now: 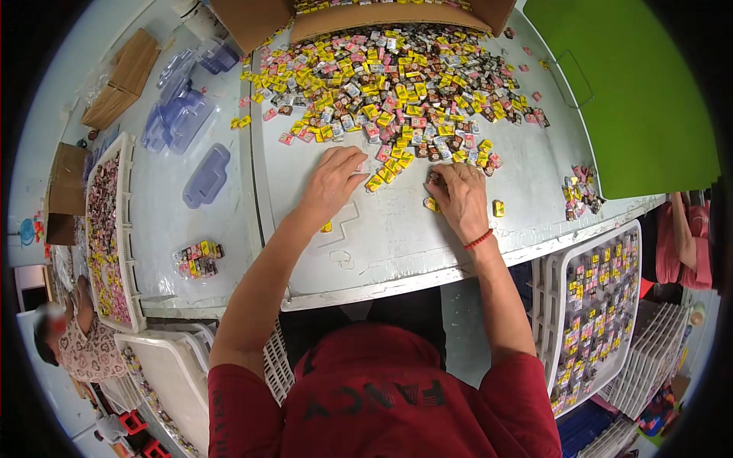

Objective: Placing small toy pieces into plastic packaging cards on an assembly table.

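Small box-shaped pieces in yellow, pink, black, brown and white lie in a wide heap (389, 84) across the far half of the table. My left hand (333, 183) is at the heap's near edge, its fingers and thumb closed around a small pink piece (360, 166). To its right, my right hand (463, 195) is curled, with a dark brown piece (434, 178) at its thumb and fingertips. A row of yellow pieces (385, 172) lies between the hands. One yellow piece (498, 208) sits right of my right wrist. Beneath my left wrist shows a clear plastic outline (347, 221).
An open cardboard box (389, 23) stands behind the heap. Blue-purple plastic trays (179, 114) and a small cluster of pieces (198, 259) are at left. A green board (626, 99) covers the right side. White crates (595, 305) stand below the table; a person (88, 347) is at far left.
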The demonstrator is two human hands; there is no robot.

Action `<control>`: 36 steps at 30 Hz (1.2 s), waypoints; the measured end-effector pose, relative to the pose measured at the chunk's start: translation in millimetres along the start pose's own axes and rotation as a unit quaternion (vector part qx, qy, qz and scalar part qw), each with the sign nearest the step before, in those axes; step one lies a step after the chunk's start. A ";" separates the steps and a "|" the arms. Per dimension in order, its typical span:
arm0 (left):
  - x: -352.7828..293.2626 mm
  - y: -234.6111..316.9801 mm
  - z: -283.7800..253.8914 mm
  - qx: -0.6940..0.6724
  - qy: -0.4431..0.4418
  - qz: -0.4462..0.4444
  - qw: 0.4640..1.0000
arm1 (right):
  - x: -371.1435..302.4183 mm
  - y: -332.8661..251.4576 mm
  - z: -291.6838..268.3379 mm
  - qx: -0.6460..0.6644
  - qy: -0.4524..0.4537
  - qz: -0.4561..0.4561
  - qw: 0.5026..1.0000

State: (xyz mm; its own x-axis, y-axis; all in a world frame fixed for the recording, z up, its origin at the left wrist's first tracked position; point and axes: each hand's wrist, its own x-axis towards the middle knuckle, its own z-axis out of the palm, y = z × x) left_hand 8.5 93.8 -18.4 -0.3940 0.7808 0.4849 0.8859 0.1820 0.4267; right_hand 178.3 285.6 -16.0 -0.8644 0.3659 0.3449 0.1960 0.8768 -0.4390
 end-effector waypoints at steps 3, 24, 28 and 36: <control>6.5 4.0 3.3 0.034 0.031 0.000 0.999 | -1.6 -3.5 4.0 0.028 0.050 -0.019 0.998; 45.9 42.0 63.1 0.061 0.011 0.094 0.994 | 5.2 21.3 -19.8 0.050 0.093 -0.028 0.994; 46.7 44.6 61.1 0.022 0.029 0.082 0.996 | 44.0 82.5 -25.9 -0.029 0.091 -0.013 0.995; 43.3 45.2 63.2 0.008 0.073 0.066 0.995 | 70.5 93.4 -21.6 -0.059 0.027 -0.054 0.996</control>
State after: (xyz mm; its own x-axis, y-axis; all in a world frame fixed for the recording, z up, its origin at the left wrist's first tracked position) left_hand 46.9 173.6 -26.4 -0.3041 0.7037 0.6421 0.9357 0.0943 0.3398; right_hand 145.6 400.0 -14.8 -0.8583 0.2806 0.4297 0.1589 0.9415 -0.2973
